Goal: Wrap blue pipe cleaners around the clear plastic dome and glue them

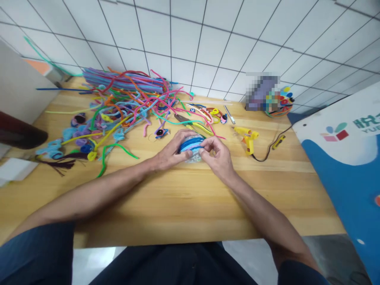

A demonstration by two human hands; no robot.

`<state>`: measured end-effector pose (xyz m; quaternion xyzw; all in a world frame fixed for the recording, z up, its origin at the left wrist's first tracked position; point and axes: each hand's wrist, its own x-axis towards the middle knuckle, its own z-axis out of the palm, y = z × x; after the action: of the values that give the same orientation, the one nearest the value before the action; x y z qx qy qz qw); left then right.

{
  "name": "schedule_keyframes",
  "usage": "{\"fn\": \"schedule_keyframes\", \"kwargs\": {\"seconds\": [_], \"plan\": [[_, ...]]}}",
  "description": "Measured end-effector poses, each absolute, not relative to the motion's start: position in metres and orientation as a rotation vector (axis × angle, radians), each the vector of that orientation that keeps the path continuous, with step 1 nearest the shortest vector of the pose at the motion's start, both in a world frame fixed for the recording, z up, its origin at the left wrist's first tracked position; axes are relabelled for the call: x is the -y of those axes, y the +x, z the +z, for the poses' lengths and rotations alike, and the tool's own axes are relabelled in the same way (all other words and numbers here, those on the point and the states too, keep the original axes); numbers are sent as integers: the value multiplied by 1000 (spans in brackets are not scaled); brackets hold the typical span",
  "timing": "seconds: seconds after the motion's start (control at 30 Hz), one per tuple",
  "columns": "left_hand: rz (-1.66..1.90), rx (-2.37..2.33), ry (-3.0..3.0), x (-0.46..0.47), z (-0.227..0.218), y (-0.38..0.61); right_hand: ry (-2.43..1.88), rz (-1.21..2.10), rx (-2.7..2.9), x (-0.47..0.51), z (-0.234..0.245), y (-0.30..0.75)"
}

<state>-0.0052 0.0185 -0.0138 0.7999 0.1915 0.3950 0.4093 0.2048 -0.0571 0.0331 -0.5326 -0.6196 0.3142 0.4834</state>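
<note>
A rounded, see-through object [193,145] is between my hands above the table, with dark and light blue pipe cleaners lying in bands across it. My left hand [175,149] grips it from the left, the fingers over its top and the thumb along its near side. At its right edge, the thumb and fingers of my right hand [216,155] pinch one of the blue pipe cleaners. Fingers cover both sides of the object, so its full shape is hidden. Just behind it lie pliers [202,128] with yellow-green handles.
A tangle of coloured pipe cleaners [118,107] spreads over the left and back of the wooden table [178,206]. A purple bundle [124,82] lies by the tiled wall. To the right are a yellow glue gun [248,139] with a black cord and a yellow cutter [278,142].
</note>
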Motion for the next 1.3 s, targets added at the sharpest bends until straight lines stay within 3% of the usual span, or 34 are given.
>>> {"fn": "schedule_keyframes", "kwargs": {"seconds": [0.6, 1.3], "plan": [[984, -771, 1993, 5, -3, -7, -1134, 609, 1676, 50, 21, 203], [1014, -720, 1957, 6, 0, 3, -1157, 611, 1645, 52, 17, 210]]}}
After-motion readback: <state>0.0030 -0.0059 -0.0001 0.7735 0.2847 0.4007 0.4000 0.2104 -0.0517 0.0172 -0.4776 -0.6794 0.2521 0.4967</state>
